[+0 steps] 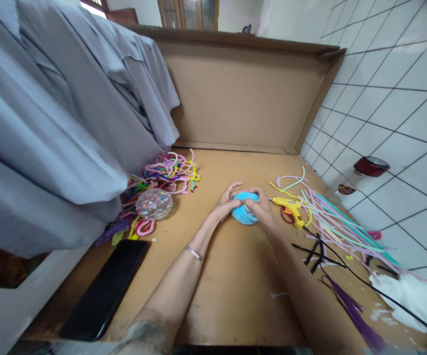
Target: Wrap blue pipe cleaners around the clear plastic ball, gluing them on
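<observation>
Both hands hold a round blue coil that looks like wound pipe cleaner, low over the middle of the table. My left hand grips its left edge, thumb on top and some fingers raised behind. On the opposite side, my right hand closes around the rim with its thumb pressed near the centre. Something pale shows in the coil's middle, too small to make out. Just right of my right hand lies a yellow glue gun, its nozzle pointing toward the hand.
Loose pastel pipe cleaners and black pieces lie right, with a purple tassel and a cable. A lidded jar stands by the tiled wall. Left are a clear ball, tangled pipe cleaners, a phone and grey cloth.
</observation>
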Demonstrator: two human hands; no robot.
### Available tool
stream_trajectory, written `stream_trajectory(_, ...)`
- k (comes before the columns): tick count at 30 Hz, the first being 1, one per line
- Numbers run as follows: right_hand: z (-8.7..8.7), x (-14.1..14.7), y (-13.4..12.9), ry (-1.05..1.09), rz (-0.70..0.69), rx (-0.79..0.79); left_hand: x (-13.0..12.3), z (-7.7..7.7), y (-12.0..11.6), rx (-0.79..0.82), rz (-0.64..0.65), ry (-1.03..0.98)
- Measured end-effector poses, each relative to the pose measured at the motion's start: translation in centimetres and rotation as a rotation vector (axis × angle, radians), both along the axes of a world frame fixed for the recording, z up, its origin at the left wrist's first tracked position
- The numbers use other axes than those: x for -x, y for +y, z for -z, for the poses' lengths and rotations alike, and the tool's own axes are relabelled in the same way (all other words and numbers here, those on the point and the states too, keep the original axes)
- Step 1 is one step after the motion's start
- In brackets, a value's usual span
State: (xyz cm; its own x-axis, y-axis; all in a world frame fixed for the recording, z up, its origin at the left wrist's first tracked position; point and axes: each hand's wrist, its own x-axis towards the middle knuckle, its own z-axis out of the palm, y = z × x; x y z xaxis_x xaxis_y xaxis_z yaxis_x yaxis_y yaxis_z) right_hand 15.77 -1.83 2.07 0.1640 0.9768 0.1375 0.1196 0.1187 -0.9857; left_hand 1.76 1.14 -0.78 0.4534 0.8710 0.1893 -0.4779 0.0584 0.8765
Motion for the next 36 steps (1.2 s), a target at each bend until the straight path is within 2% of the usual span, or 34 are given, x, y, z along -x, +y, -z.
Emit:
stream_trajectory(5, -0.8, -1.0, -0.3, 0.316, -0.051, 0.065, 0.1, 0.0, 0.1, 0.015, -0.019, 0.041)
stream_trajectory(11, -0.4, -1.1, 0.2, 0.243, -0.017, 0.106, 0.0, 0.0, 0.0, 0.019, -0.007, 0.004)
stream_trajectory(19, -0.5, -0.7, -0.3, 0.294, -0.046, 0.114, 0.0, 0.0, 0.1, 0.029, -0.018, 0.019)
stream_trajectory(28, -0.1, -0.1, 0.0, 0.228, 0.043, 0.091, -0.3, 0.0, -0.2, 0.008, -0.037, 0.008)
stream_trajectory(36, -0.5, -0.3, -0.5, 0.314, -0.051, 0.097, -0.4, -0.4, -0.4, 0.019, -0.114, 0.071)
